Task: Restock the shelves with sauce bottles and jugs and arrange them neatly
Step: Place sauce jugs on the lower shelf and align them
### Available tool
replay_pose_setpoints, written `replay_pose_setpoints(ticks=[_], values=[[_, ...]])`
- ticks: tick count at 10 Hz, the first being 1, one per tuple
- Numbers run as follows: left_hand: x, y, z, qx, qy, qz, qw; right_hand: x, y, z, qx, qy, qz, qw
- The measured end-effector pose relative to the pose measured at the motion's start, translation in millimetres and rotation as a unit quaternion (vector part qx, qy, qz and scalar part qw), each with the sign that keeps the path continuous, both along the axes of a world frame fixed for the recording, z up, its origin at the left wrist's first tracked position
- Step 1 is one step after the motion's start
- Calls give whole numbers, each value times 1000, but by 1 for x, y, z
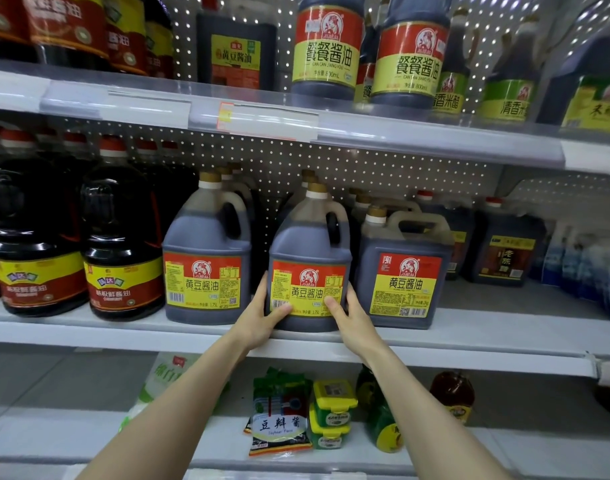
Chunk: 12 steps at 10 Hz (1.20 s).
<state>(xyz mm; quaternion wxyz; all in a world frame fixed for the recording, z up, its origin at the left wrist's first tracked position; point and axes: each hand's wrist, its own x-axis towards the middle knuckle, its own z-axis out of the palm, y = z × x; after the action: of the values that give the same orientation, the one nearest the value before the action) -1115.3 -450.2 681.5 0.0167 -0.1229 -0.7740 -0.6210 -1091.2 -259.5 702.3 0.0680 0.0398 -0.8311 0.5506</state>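
Soy sauce jug (pixel 308 244): sitting on the middle shelf (pixel 469 336), front edge. The left hand (pixel 260 315) and right hand (pixel 350 315) are clasping its lower sides, thumbs across the label (pixel 307 289). Probably heavy, rigid, slick; support the base or the handle (pixel 333 225).

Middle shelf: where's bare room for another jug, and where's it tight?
Bare patch: middle shelf right of the large square jug, in front of the brown-label jug. A narrow gap lies between the held jug and its left twin, where the left hand reaches in. Crowded: the right hand barely fits beside the large square jug.
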Motion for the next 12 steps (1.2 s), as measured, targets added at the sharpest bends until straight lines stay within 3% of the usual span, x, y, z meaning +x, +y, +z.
replay_pose_setpoints(ticks=[6, 12], values=[[-2, 1, -2, -10, 13, 15, 1000, -5, 1, 0, 3, -5, 5, 1000], [2, 1, 5, 55, -19, -12, 998, -6, 4, -3, 2, -11, 19, 1000]])
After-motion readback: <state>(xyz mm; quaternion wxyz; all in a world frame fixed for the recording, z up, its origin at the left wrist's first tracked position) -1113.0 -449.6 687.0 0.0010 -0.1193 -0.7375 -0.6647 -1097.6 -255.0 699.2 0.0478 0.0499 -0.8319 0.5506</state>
